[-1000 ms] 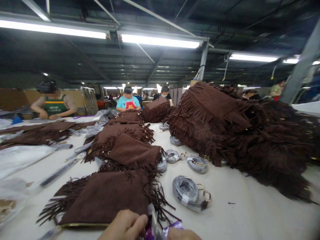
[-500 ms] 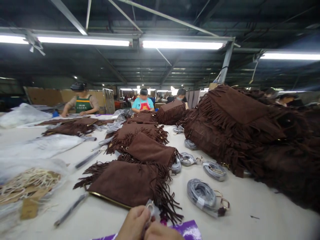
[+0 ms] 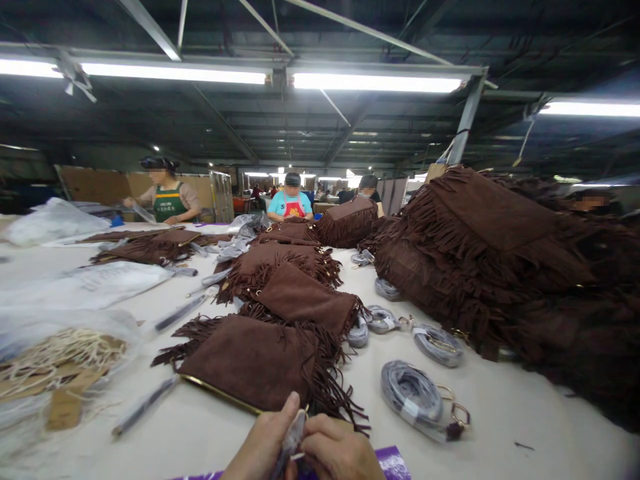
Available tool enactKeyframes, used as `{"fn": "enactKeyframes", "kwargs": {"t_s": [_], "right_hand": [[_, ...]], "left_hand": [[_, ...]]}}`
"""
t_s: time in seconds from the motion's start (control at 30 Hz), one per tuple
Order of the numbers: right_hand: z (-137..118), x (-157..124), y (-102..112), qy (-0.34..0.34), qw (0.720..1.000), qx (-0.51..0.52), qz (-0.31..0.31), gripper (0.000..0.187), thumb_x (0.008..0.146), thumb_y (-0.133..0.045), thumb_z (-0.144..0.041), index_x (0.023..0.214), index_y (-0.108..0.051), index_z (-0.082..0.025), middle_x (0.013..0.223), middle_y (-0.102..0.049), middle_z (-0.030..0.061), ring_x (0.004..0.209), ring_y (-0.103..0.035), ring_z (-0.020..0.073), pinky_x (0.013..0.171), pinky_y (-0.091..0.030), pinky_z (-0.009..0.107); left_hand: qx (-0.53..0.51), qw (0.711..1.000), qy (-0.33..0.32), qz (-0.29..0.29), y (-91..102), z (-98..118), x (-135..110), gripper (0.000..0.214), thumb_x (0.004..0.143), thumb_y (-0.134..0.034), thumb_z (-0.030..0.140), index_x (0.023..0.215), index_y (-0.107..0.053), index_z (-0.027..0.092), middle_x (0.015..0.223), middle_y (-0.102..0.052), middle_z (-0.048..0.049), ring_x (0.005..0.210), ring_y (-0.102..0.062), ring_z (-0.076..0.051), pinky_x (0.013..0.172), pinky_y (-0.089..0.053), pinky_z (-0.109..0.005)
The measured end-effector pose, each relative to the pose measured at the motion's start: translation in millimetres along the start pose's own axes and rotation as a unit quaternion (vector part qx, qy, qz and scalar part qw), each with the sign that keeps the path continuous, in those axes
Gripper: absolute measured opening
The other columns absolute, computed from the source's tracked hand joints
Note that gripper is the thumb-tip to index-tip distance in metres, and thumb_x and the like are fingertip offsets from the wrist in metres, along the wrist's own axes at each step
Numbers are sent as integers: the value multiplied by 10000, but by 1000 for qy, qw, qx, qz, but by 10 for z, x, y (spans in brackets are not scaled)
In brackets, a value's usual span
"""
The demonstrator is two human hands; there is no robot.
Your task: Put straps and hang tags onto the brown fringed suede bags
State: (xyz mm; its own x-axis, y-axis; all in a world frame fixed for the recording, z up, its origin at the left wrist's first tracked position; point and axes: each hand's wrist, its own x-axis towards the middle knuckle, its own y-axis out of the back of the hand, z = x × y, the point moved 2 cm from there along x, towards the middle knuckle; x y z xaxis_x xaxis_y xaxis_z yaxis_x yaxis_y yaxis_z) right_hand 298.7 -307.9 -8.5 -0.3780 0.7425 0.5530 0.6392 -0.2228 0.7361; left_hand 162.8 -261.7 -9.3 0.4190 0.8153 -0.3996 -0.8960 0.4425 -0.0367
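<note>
My left hand [image 3: 263, 440] and my right hand [image 3: 340, 450] are close together at the bottom of the view. Between them they pinch a small clear plastic-wrapped item [image 3: 291, 435], whose contents I cannot make out. Just beyond my hands lies a brown suede fringed bag [image 3: 245, 360] with a gold-coloured edge, its fringe almost reaching my fingers. A coiled grey strap in plastic [image 3: 411, 392], with gold metal rings, lies to the right. A purple sheet [image 3: 393, 463] shows under my right hand.
More fringed bags [image 3: 295, 287] lie along the white table [image 3: 520, 413], and a tall heap of them [image 3: 490, 260] rises at right. Plastic bags with tags and string [image 3: 65, 353] lie at left. Co-workers in aprons [image 3: 169, 197] [image 3: 291, 198] work beyond.
The view has swung left and settled since the oldest frame. My hands have come closer together and risen slightly, with the wrapped item between them. More of the purple sheet showed half a second ago.
</note>
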Motion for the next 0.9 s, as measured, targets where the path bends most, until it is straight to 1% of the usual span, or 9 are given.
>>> {"fn": "enactKeyframes", "kwargs": {"t_s": [0.1,0.2,0.27,0.37,0.5,0.63,0.77,0.83,0.9], "right_hand": [[-17,64,66,21,997,79,2,182,913,-503,-165,876,-661,-245,955,-720,10,822,-679,147,756,-497,194],[-25,90,213,-36,988,151,-15,156,869,-533,-160,864,-676,-223,1027,-675,47,873,-664,148,773,-492,192],[-9,90,319,-104,987,125,-11,145,854,-530,-164,808,-661,-204,974,-650,57,840,-649,151,734,-484,197],[16,103,416,-172,984,35,0,187,879,-488,-172,751,-621,-201,796,-628,27,740,-622,145,659,-439,208],[17,177,393,-186,981,-54,-14,198,870,-487,-153,738,-625,-207,747,-650,10,692,-618,143,618,-379,225],[6,269,319,-210,971,-108,-47,166,827,-538,-125,737,-654,-204,751,-687,13,705,-642,158,604,-350,241],[-34,348,266,-223,965,-112,-77,160,816,-564,-109,744,-675,-199,753,-705,12,709,-645,158,602,-346,242],[-50,378,252,-222,966,-103,-84,169,829,-561,-117,736,-676,-198,750,-705,9,704,-642,153,599,-347,239],[-53,397,245,-220,967,-93,-91,180,839,-557,-120,732,-679,-199,749,-705,7,707,-645,150,598,-351,235]], "left_hand": [[6,999,-36,23,9,87,-4,700,472,-554,900,472,-430,211,359,-370,80,296,-300,-59,351,-178,-224],[14,998,-57,19,38,120,-37,683,523,-553,872,573,-483,194,406,-490,54,279,-319,-55,328,-162,-214],[17,998,-55,11,65,103,-69,670,589,-505,862,655,-494,195,459,-602,8,262,-329,-55,315,-140,-209],[12,998,-62,8,97,61,-100,631,641,-496,831,690,-468,203,504,-658,-19,255,-314,-42,314,-109,-204],[16,998,-64,5,102,40,-119,638,636,-498,841,684,-457,206,503,-653,-17,264,-329,-41,320,-115,-202],[26,997,-66,20,81,42,-154,628,652,-499,832,674,-464,206,500,-644,-16,282,-354,-51,333,-132,-199],[26,996,-76,26,49,0,-140,601,669,-493,813,700,-469,214,502,-630,4,304,-393,-70,350,-174,-191],[52,996,-74,22,40,-25,-119,595,681,-453,818,705,-455,223,478,-604,15,309,-402,-84,363,-214,-193],[95,992,-77,24,51,-25,-116,557,741,-394,784,710,-446,230,465,-581,24,326,-424,-102,388,-267,-204]]}}
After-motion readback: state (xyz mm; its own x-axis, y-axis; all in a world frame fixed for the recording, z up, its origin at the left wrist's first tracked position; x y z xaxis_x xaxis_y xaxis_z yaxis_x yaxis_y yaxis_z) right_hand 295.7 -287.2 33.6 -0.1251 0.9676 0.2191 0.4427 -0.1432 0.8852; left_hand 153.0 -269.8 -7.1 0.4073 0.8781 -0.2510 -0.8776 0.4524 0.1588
